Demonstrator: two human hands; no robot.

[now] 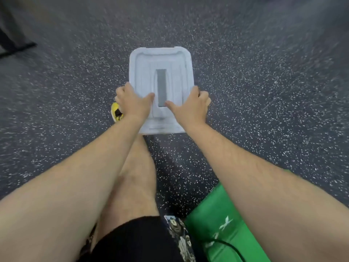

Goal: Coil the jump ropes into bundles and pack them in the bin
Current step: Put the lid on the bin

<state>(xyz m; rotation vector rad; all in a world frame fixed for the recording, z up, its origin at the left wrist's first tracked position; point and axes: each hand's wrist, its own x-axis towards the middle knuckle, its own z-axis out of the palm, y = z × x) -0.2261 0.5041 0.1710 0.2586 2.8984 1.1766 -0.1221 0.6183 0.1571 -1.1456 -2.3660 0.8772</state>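
Bin (141, 69) interior — unseen; floor (264, 91) blurred

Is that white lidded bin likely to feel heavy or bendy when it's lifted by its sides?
Probably light: the bin looks like thin, pale plastic. Its top may flex a little under the thumbs, since the left hand and right hand grip opposite edges. Flat and boxy, it shouldn't roll; the speckled floor looks grippy.

I seem to be looking down into a gym: dark rubber flooring (264, 72) flecked with white covers everything I see. A green mat (217, 224) with white lettering lies at the near right, and a blurred dark stand base (17, 49) sits far left.
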